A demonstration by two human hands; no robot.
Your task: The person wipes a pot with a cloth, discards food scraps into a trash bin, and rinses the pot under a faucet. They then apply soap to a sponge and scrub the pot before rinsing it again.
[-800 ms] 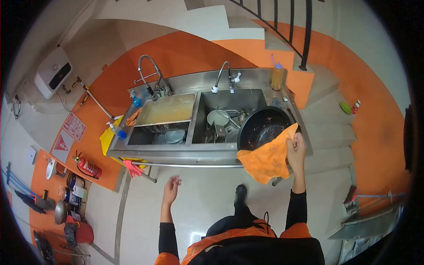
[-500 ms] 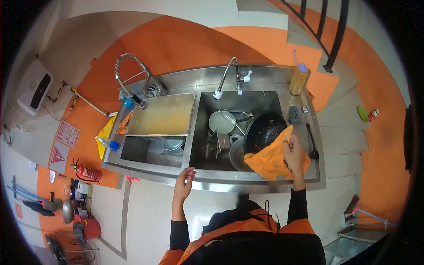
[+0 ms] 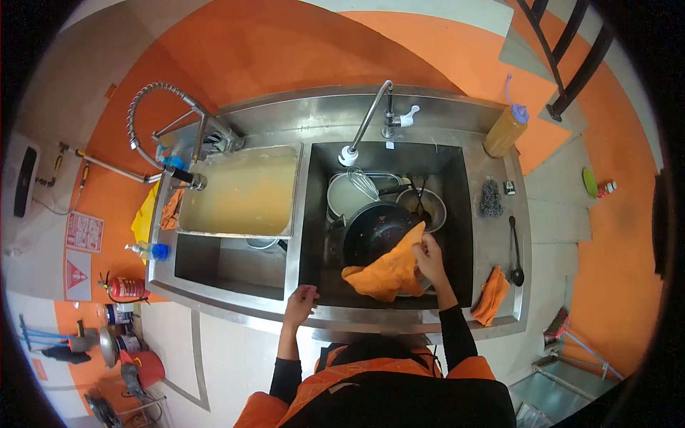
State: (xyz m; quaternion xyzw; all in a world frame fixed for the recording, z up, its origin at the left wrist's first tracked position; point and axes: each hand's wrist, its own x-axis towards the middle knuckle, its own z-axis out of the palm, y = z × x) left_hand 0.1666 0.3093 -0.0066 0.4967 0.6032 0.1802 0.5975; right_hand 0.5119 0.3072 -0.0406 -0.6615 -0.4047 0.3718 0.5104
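Note:
My right hand (image 3: 429, 260) is closed on an orange cloth (image 3: 385, 272), which hangs over the near side of a black wok (image 3: 374, 232). The wok tilts inside the right sink basin (image 3: 457, 207), and the cloth hides part of its rim. Near the front edge of the sink, by the divider, my left hand (image 3: 302, 303) has its fingers curled together with nothing visible in them. Behind the wok are a whisk (image 3: 362, 184), a pale pot (image 3: 342, 200) and a metal bowl (image 3: 433, 207) with dark-handled utensils in it.
A tray of cloudy yellowish liquid (image 3: 239, 192) covers much of the left basin. The faucet (image 3: 349, 153) hangs over the right basin. On the right ledge are a squeeze bottle (image 3: 505, 132), a steel scrubber (image 3: 491, 198), a black ladle (image 3: 516, 250) and a folded orange cloth (image 3: 491, 296).
My right hand has moved left with the orange cloth, and the wok has shifted left too. The bowl with utensils and the folded cloth now show. The view has shifted.

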